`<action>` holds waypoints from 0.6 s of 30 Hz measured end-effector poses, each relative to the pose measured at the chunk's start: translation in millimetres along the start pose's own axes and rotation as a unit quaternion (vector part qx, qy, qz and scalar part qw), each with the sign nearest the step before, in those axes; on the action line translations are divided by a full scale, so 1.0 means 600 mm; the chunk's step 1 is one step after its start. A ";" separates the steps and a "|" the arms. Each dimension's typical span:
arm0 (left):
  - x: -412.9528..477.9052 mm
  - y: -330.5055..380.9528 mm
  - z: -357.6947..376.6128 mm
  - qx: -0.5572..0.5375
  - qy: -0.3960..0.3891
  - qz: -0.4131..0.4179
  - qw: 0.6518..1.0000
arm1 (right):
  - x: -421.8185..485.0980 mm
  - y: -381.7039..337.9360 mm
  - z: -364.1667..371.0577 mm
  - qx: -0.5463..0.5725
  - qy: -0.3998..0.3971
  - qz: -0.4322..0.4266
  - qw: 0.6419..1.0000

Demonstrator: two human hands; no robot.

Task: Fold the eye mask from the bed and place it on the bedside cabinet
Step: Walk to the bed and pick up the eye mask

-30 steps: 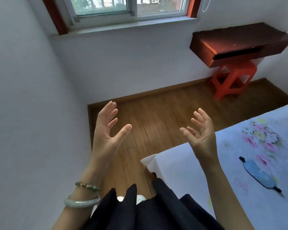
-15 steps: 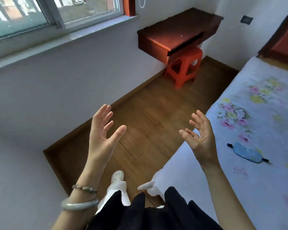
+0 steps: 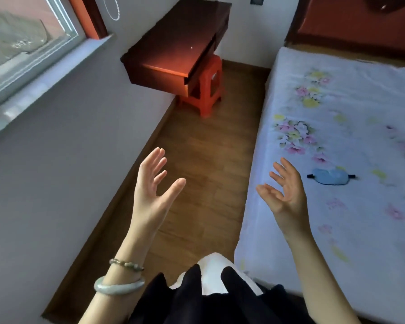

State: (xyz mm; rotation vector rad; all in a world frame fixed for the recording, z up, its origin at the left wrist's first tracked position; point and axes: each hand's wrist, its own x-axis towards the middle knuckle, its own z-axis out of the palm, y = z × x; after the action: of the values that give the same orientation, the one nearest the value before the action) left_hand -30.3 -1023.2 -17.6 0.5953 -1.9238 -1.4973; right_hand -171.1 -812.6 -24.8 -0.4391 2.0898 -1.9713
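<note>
A light blue eye mask with a black strap lies flat on the bed, which has a white sheet with flower prints. My right hand is raised with fingers spread over the bed's left edge, a short way left of the mask, holding nothing. My left hand is raised with its palm showing over the wooden floor, also empty; two bracelets sit on its wrist. The dark red-brown bedside cabinet hangs on the wall at the far end, its top bare.
An orange plastic stool stands under the cabinet. A narrow strip of wooden floor runs between the grey wall and the bed. A window is upper left. The red headboard is at the far right.
The view has swung to the right, bringing the bed, mask and cabinet more into sight. Both hands stay raised and empty in about the same pose.
</note>
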 end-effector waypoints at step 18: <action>0.451 -0.068 0.294 -0.043 -0.197 0.015 0.979 | 0.374 0.069 -0.089 0.006 0.175 0.028 0.984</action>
State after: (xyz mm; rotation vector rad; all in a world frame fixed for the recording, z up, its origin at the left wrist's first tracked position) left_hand -347.0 -1096.9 -32.4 0.2391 -2.1310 -1.7716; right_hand -401.5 -844.8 -54.9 -0.0276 2.2581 -2.1534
